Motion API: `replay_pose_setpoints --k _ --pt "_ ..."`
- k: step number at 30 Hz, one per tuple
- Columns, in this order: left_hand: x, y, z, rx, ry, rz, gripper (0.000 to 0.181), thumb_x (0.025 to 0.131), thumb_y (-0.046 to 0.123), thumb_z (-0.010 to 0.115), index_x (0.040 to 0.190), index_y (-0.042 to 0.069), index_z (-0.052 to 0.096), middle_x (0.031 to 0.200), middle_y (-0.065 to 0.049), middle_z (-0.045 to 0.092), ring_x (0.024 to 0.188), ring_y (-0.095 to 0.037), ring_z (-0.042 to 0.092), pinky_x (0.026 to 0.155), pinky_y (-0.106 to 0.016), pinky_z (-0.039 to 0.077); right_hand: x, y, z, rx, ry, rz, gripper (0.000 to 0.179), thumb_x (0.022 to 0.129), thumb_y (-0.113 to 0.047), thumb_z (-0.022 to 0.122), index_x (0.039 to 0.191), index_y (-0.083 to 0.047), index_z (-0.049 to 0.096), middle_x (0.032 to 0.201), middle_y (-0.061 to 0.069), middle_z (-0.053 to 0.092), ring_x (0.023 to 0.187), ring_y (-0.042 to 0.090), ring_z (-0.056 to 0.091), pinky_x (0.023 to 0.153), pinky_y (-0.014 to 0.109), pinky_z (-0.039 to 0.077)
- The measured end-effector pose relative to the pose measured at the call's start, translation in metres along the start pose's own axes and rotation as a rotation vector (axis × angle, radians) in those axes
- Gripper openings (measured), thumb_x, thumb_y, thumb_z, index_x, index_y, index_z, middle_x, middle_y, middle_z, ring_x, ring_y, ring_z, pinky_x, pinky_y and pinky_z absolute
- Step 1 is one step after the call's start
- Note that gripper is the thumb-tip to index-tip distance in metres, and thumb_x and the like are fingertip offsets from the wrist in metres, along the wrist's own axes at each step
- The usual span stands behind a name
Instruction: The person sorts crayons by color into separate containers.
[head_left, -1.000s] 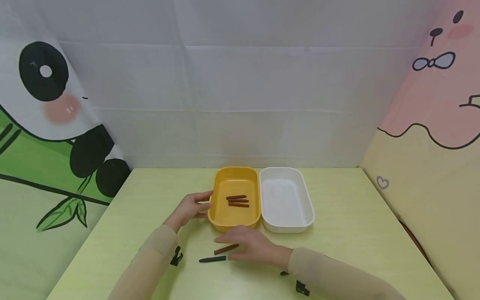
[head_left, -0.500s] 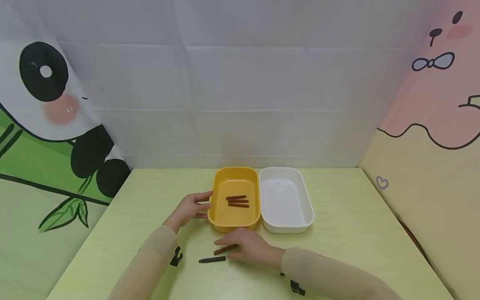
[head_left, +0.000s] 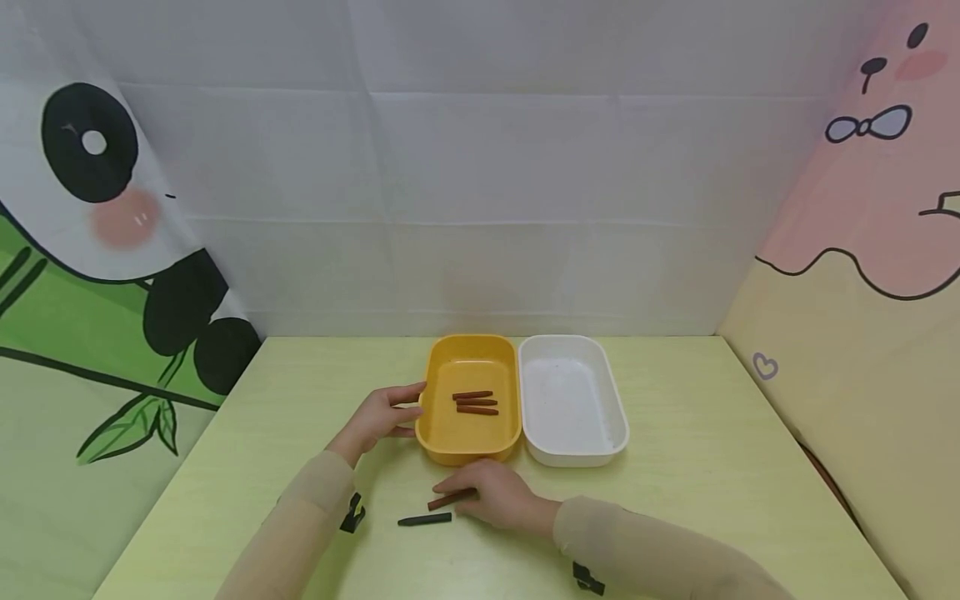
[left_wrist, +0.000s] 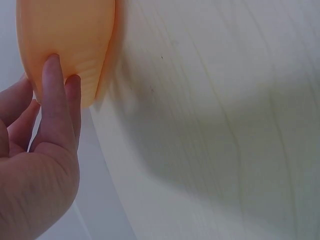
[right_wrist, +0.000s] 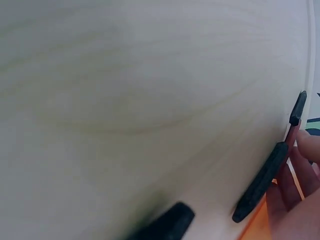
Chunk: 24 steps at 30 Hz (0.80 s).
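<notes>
In the head view, a yellow tray [head_left: 438, 433] stands on the table with three brown crayons [head_left: 476, 402] in it. My left hand [head_left: 372, 423] touches the tray's left side; the left wrist view shows extended fingertips against its outer wall [left_wrist: 75, 30]. In front of the tray my right hand [head_left: 501, 497] pinches another brown crayon [head_left: 444, 502] between thumb and fingers, and its left end sticks out. A black crayon [head_left: 424, 519] lies just nearer than it. Besides the red-brown crayon [right_wrist: 293, 133] at the fingertips, the right wrist view has several dark crayons [right_wrist: 260, 182].
Against the yellow tray's right side stands a white tray [head_left: 576, 400]. The pale table [head_left: 675, 467] ends at a grey cloth backdrop [head_left: 480, 167]. Cartoon panels flank it, one with a green figure [head_left: 90, 308] at left and one with a pink figure [head_left: 885, 208] at right.
My right hand has shifted slightly left and its fingers have drawn together on the brown crayon. The left hand, both trays and the black crayon hold their places.
</notes>
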<state>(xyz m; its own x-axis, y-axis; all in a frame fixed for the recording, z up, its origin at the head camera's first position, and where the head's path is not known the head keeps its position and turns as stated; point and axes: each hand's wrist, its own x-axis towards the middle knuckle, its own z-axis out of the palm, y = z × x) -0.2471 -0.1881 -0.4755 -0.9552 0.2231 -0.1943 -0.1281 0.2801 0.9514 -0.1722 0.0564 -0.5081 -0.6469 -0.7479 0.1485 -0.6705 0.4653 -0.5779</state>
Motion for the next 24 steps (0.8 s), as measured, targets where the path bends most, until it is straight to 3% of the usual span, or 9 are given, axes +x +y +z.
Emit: replay_pose_setpoints --k 7,18,24 --pt "-0.001 0.0011 0.0003 -0.002 -0.004 0.012 0.052 0.098 0.0 0.059 0.147 -0.002 0.042 0.152 -0.025 0.038 0.118 -0.042 0.058 0.078 -0.04 0.06 0.0013 -0.0024 0.0058 -0.047 0.053 0.015 0.03 0.086 -0.007 0.076 0.114 -0.02 0.077 0.105 -0.017 0.072 0.099 -0.006 0.061 0.087 0.013 0.049" --pt "-0.0005 -0.0006 0.0005 -0.002 0.002 0.015 0.052 0.098 0.0 0.058 0.147 -0.002 0.043 0.151 -0.026 0.038 0.116 -0.041 0.059 0.077 -0.04 0.06 0.0015 -0.0066 0.0076 -0.107 0.065 0.026 0.03 0.084 -0.007 0.078 0.108 -0.025 0.079 0.098 -0.019 0.071 0.092 -0.005 0.061 0.084 0.015 0.047" --pt "-0.0006 0.0 0.0009 -0.003 0.009 0.009 0.052 0.098 -0.001 0.059 0.147 -0.001 0.043 0.152 -0.025 0.038 0.117 -0.041 0.058 0.077 -0.04 0.061 0.0014 -0.0047 0.0085 -0.132 0.078 -0.017 0.026 0.086 -0.01 0.077 0.105 -0.027 0.08 0.095 -0.02 0.071 0.09 -0.005 0.06 0.084 0.013 0.045"
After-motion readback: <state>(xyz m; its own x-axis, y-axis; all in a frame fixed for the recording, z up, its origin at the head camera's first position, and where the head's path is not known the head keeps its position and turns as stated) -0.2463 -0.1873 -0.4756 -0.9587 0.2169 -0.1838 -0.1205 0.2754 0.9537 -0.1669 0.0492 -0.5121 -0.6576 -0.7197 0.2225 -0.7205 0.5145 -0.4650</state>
